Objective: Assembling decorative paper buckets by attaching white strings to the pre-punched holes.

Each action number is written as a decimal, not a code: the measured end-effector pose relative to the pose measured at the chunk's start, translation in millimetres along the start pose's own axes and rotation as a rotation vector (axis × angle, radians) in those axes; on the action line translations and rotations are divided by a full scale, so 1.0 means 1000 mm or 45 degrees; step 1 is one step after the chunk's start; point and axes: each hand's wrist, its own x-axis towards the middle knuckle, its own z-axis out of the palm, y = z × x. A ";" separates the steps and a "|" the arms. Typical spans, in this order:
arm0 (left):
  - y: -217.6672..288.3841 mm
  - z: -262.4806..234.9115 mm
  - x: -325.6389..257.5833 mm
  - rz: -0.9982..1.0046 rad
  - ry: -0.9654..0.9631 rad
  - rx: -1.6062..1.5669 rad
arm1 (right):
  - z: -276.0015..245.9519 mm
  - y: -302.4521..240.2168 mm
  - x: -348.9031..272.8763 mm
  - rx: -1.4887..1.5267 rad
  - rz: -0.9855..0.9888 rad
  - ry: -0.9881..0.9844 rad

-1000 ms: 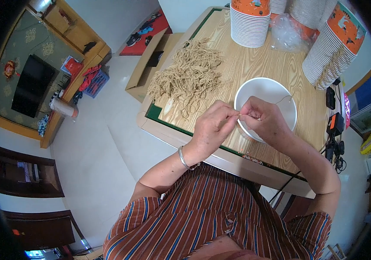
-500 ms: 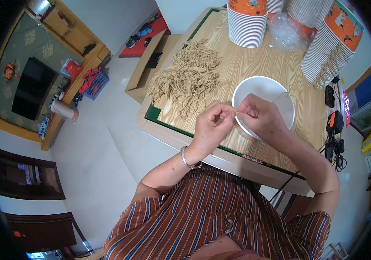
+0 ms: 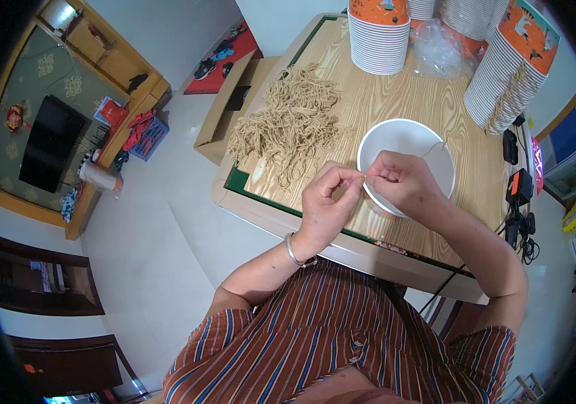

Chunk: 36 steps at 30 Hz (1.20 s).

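Note:
My left hand [image 3: 328, 202] and my right hand [image 3: 402, 185] meet fingertip to fingertip over the near rim of a white paper bowl [image 3: 409, 145] on the wooden table [image 3: 382, 101]. Between the pinched fingers runs a thin tan string [image 3: 363, 177]; a loop of it arches over the bowl's far side. A large heap of the same tan strings [image 3: 291, 121] lies on the table to the left of the bowl. A bracelet sits on my left wrist.
Tall stacks of paper bowls stand at the table's far edge, one at the middle [image 3: 379, 37] and one leaning at the right [image 3: 510, 67], with a clear plastic bag [image 3: 436, 50] between them. A cardboard box [image 3: 224, 108] lies on the floor left of the table.
Both hands have stayed at the bowl's rim, with only small finger movements on the string.

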 end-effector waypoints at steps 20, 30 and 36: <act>0.007 -0.008 0.010 0.129 -0.133 0.226 | -0.008 -0.003 0.001 0.032 0.023 -0.110; 0.003 -0.024 0.023 -0.432 -0.416 -0.352 | -0.001 0.001 0.002 -0.119 -0.209 0.096; 0.009 -0.022 0.024 -0.573 -0.375 -0.483 | -0.001 -0.008 -0.003 -0.276 -0.443 0.111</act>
